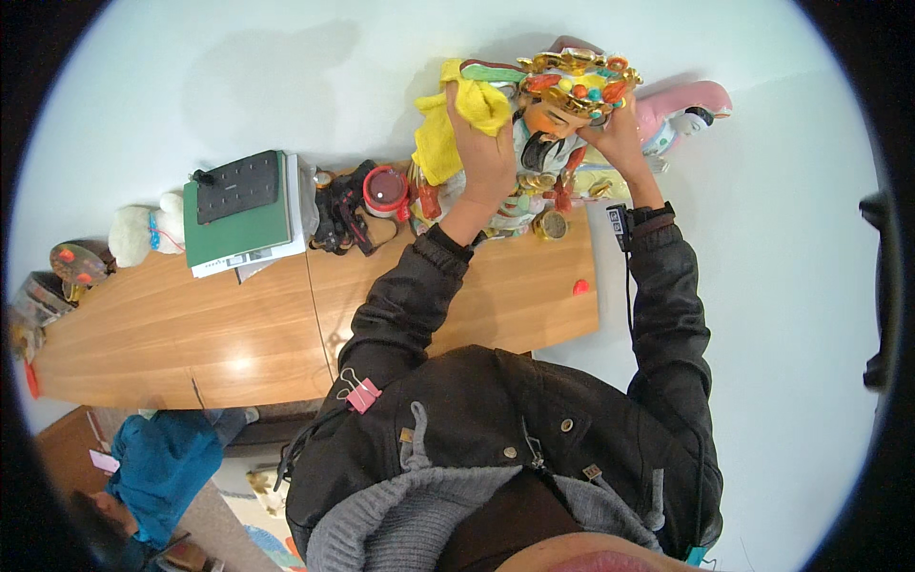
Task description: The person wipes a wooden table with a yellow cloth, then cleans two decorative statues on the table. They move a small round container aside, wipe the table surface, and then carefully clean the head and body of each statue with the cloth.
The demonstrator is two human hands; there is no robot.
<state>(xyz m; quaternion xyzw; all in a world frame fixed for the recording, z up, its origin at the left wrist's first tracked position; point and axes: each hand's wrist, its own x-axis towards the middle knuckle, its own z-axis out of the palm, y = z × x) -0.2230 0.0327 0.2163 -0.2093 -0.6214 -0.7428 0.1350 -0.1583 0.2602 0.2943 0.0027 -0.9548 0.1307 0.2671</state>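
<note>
A large painted porcelain statue [550, 136] with a black beard and a gold, beaded headdress stands against the wall at the back of the wooden cabinet top. My left hand [485, 161] grips a yellow cloth [437, 136] beside the statue's head, at the green wing of the headdress [493, 70]. On the other side, my right hand [620, 139] holds the head by the cheek and headdress edge; some of its fingers are hidden behind. A second figure in a pink hood [690, 107] is just right of that hand.
Left of the statue are a red-lidded jar [386, 191], a dark figurine [343, 214], a green book stack [239, 243] and a white plush toy [136, 236]. A small gold pot [550, 225] and a red object [580, 287] are near the right end. A person in blue [164, 465] is at lower left.
</note>
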